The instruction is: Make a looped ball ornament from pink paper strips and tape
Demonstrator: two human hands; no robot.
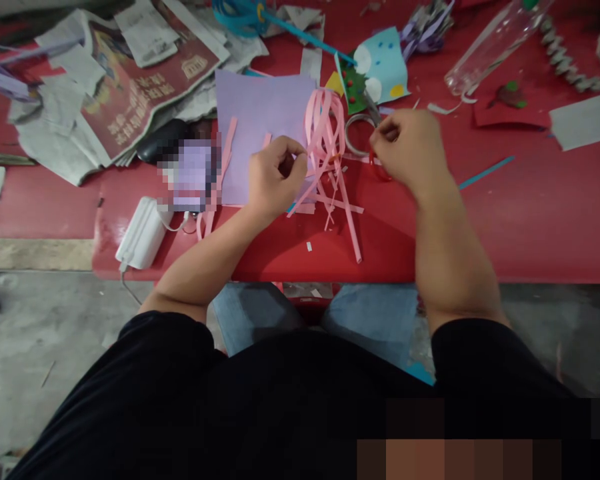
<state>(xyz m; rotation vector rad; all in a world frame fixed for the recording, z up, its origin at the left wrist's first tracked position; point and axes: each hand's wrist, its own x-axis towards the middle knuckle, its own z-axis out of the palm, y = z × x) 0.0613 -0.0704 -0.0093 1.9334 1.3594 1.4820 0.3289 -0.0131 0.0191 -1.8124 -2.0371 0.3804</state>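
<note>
My left hand [279, 177] is closed in a pinch at the left edge of a bundle of looped pink paper strips [325, 120]. Whatever its fingertips hold is too small to make out. An orange band [335, 159] shows around the lower part of the bundle, where loose strip ends fan out and one rolled pink strip [353, 230] points toward me. To the right, my right hand [410, 150] is also pinched, with its fingertips' contents hidden. Below its fingers are scissors with red handles [380, 168], partly covered, beside a roll of tape [359, 135].
Purple paper sheets [265, 100] lie under the bundle on the red table [290, 263]. Left are newspapers [140, 87], a dark mouse-shaped object [164, 141], a blurred-out phone-like item [194, 175] and a white power bank [145, 233]. A clear bottle [495, 47] lies at back right.
</note>
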